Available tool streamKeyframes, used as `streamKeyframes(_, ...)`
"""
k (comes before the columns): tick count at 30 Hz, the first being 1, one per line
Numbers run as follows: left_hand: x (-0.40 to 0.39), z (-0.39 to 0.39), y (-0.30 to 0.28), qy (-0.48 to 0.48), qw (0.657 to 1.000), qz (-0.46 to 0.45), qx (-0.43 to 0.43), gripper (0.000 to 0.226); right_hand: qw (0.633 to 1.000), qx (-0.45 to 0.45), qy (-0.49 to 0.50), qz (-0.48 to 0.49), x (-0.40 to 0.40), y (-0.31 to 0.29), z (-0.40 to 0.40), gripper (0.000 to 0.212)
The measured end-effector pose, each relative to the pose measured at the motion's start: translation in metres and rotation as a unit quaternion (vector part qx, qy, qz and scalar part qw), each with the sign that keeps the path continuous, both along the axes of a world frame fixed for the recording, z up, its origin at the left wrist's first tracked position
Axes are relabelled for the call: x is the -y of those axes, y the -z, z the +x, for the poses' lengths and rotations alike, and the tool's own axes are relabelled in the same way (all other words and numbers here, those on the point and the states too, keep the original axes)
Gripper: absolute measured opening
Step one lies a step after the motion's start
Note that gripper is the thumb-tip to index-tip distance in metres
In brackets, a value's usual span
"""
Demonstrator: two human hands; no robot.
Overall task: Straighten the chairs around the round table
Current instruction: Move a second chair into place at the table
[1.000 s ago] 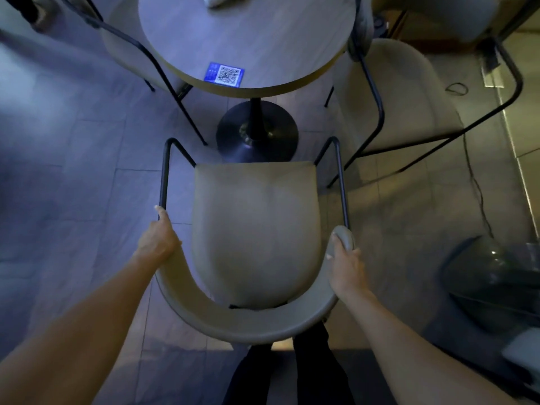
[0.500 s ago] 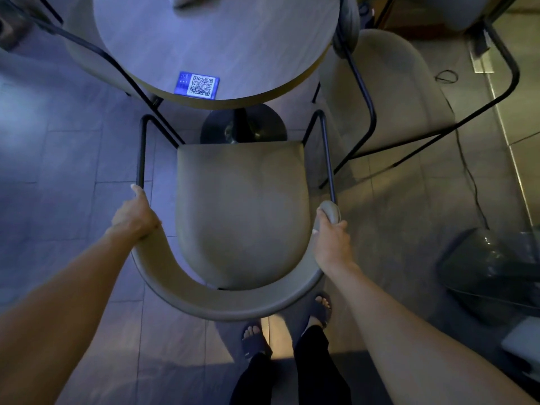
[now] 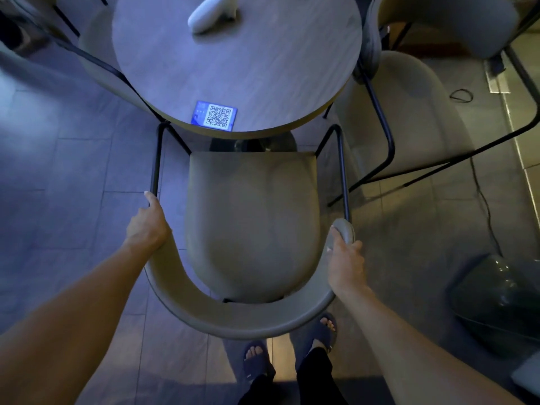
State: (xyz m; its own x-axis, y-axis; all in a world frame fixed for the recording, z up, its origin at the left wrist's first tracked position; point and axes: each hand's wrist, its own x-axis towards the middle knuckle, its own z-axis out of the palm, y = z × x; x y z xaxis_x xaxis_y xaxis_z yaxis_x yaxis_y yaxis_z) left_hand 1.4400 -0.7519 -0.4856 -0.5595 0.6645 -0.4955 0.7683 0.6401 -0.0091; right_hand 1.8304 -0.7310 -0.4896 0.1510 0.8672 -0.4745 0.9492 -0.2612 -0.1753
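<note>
fingers of the left hand [image 3: 147,226] are wrapping the near chair [image 3: 251,223]'s backrest end beside its black frame; the right hand [image 3: 346,264] is clasping the opposite end. the seat front is sitting just under the round table [image 3: 292,68]'s rim, so uneven pushing is risking its right frame knocking the neighbouring chair [image 3: 409,112].

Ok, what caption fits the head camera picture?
Both hands, left and right, grip a chair facing the round table.
</note>
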Motion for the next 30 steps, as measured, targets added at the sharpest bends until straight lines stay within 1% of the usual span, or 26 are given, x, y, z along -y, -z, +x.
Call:
streamKeyframes(8, 0.001, -0.004, 0.01, 0.005, 1.0, 0.013, -0.02, 0.084, 1.0, 0.009, -0.016, -0.015, -0.004, -0.001, 0.001, 0.055)
streamKeyframes(13, 0.004, 0.001, 0.009, 0.01, 0.999, 0.031, -0.03, 0.092, 0.999, 0.012, -0.026, -0.036, -0.008, 0.004, 0.006, 0.055)
streamKeyframes(14, 0.006, 0.004, 0.007, 0.023, 0.998, 0.038, -0.042, 0.087, 0.999, 0.012, -0.03, -0.044, -0.009, 0.004, 0.007, 0.056)
streamKeyframes(15, 0.008, 0.007, 0.005, 0.039, 0.996, 0.053, -0.054, 0.075, 0.998, 0.009, -0.036, -0.052, -0.01, 0.004, 0.008, 0.056)
streamKeyframes(17, 0.015, 0.016, -0.001, 0.071, 0.991, 0.091, -0.068, 0.042, 0.997, 0.002, -0.043, -0.068, -0.012, 0.002, 0.01, 0.057)
streamKeyframes(18, 0.021, 0.021, -0.004, 0.085, 0.989, 0.091, -0.08, 0.034, 0.996, 0.0, -0.046, -0.078, -0.014, 0.001, 0.011, 0.058)
streamKeyframes(19, 0.029, 0.027, -0.006, 0.107, 0.986, 0.069, -0.107, 0.033, 0.994, -0.001, -0.052, -0.092, -0.017, -0.002, 0.012, 0.06)
streamKeyframes(21, 0.054, 0.045, -0.009, 0.154, 0.972, 0.002, -0.176, 0.041, 0.989, -0.006, -0.075, -0.126, -0.02, -0.01, 0.014, 0.064)
streamKeyframes(22, 0.069, 0.057, -0.01, 0.175, 0.965, -0.024, -0.194, 0.042, 0.985, -0.007, -0.09, -0.144, -0.019, -0.015, 0.015, 0.066)
streamKeyframes(24, 0.099, 0.088, -0.01, 0.198, 0.961, -0.075, -0.179, 0.04, 0.98, 0.005, -0.117, -0.16, -0.014, -0.025, 0.015, 0.065)
streamKeyframes(26, 0.127, 0.124, -0.008, 0.213, 0.964, -0.103, -0.121, 0.056, 0.975, 0.056, -0.153, -0.151, 0.001, -0.034, 0.013, 0.063)
streamKeyframes(28, 0.146, 0.16, -0.01, 0.242, 0.965, -0.079, -0.056, 0.066, 0.968, 0.087, -0.183, -0.148, 0.025, -0.043, 0.009, 0.06)
streamKeyframes(30, 0.161, 0.189, -0.021, 0.258, 0.964, -0.064, 0.017, 0.07, 0.964, 0.076, -0.204, -0.152, 0.057, -0.056, 0.006, 0.055)
